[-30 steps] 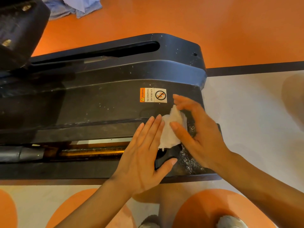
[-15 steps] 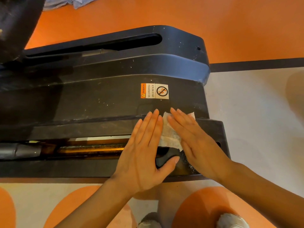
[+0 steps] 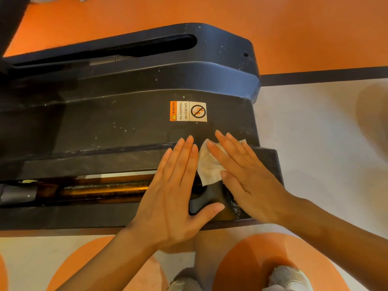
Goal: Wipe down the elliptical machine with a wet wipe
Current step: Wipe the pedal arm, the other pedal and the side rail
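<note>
At the far left, a dark rail [image 3: 19, 194] and a brass-coloured bar [image 3: 105, 189] lie in the open channel of the black elliptical machine [image 3: 126, 127], whose dusty base cover fills most of the view from above. An orange and white warning sticker [image 3: 188, 111] sits on the sloped cover, just beyond the hands. The left hand [image 3: 174, 196] lies flat on the machine's near ledge, fingers straight and together, thumb spread out to the right across a dark rounded part; it holds nothing, and its index finger runs just beside the left edge of the wet wipe [image 3: 210, 166]. The wipe, crumpled and off-white, lies on the ledge between the two hands, with much of it tucked beneath the right hand [image 3: 249, 175]. That hand is flat too, fingers straight and pointing up and left, pressing the wipe against the black surface rather than gripping it. Grey and orange floor [image 3: 315, 143] lies to the right, and a pale shoe [image 3: 287, 278] shows below.
</note>
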Action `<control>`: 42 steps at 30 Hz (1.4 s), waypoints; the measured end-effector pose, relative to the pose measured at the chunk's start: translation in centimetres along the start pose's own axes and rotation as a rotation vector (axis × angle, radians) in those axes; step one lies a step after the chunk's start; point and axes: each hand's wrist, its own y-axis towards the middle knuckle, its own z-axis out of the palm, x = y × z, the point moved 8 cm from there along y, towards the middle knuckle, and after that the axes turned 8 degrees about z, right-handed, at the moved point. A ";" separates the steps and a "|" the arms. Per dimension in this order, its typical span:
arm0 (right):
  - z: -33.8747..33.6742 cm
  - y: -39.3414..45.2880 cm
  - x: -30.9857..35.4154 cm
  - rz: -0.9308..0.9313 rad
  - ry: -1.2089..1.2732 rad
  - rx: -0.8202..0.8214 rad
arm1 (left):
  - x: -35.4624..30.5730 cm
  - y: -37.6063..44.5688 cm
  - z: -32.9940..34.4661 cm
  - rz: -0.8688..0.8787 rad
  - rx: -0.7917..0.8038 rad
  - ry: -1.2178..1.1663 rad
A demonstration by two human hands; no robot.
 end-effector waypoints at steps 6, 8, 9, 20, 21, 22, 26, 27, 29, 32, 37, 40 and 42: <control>0.9 -4.1 0.3 -0.065 -0.053 -0.024 | -0.1 0.0 -0.1 0.011 -0.003 0.002; 1.5 -6.3 0.1 -0.103 -0.108 -0.010 | 0.0 0.0 -0.2 0.006 -0.014 0.004; 1.7 -7.0 -0.2 -0.102 -0.108 -0.002 | 0.0 0.0 -0.2 0.003 -0.019 0.004; 0.1 -1.0 -0.5 0.040 -0.088 -0.070 | -0.1 0.1 0.0 0.010 0.003 0.029; 0.0 -0.5 -0.5 0.052 -0.095 -0.063 | -0.1 0.1 0.0 0.009 0.003 0.035; 0.1 -0.4 -0.5 0.057 -0.096 -0.053 | -0.1 0.1 0.0 0.007 0.002 0.037; 0.9 -3.6 0.0 -0.014 -0.122 -0.057 | 0.0 0.1 0.1 0.012 -0.003 0.044; 1.1 -4.9 -0.1 -0.032 -0.139 -0.067 | 0.0 0.1 0.1 0.012 -0.004 0.047; 1.6 -7.2 -0.8 -0.046 -0.179 -0.081 | 0.0 0.1 0.2 0.007 -0.006 0.051; 2.0 -8.8 -1.7 -0.020 -0.154 -0.068 | 0.1 0.1 0.3 -0.002 -0.009 0.052; 1.7 -6.9 -1.2 0.026 -0.130 -0.084 | 0.0 0.2 0.3 -0.009 -0.006 0.063; 1.0 -4.0 -1.2 0.095 -0.087 -0.072 | -0.2 0.2 0.2 -0.013 -0.006 0.053; 0.4 -1.7 -1.5 0.129 -0.097 -0.061 | -0.2 0.2 0.2 -0.022 -0.001 0.057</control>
